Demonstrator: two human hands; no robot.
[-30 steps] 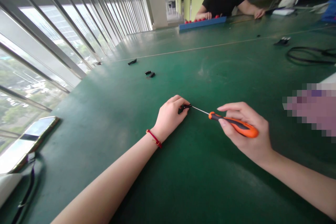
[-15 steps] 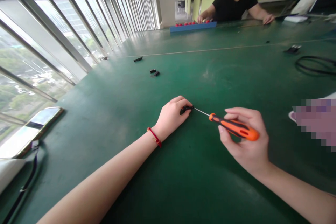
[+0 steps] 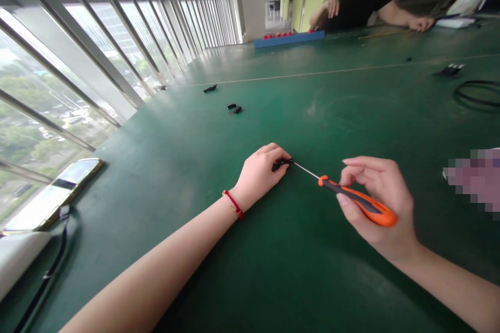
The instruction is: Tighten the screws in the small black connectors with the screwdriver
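My left hand (image 3: pixel 262 173), with a red string bracelet (image 3: pixel 233 205) at its wrist, pinches a small black part (image 3: pixel 279 163) against the green tabletop (image 3: pixel 187 151). The exact kind of that part is too small to make out. A screwdriver (image 3: pixel 361 202) with an orange and dark grey handle lies in my right hand (image 3: pixel 383 200), thumb and fingers closed about the handle. Its thin metal shaft slants down to the left, and the tip meets the right end of the black part. Whether a screw sits under the tip is hidden.
Small black pieces (image 3: pixel 235 109) lie beyond my left hand, another black piece (image 3: pixel 210 88) farther back. At left are a phone (image 3: pixel 78 171) and a cable (image 3: pixel 58 255) near the railing. A black cable loop (image 3: pixel 474 94) lies right. Across the table sits a person behind a blue rack (image 3: pixel 289 39).
The screwdriver handle has turned a little in my right hand, whose fingers have shifted on it. The left hand still pinches the part. The person opposite has raised one hand from the blue rack.
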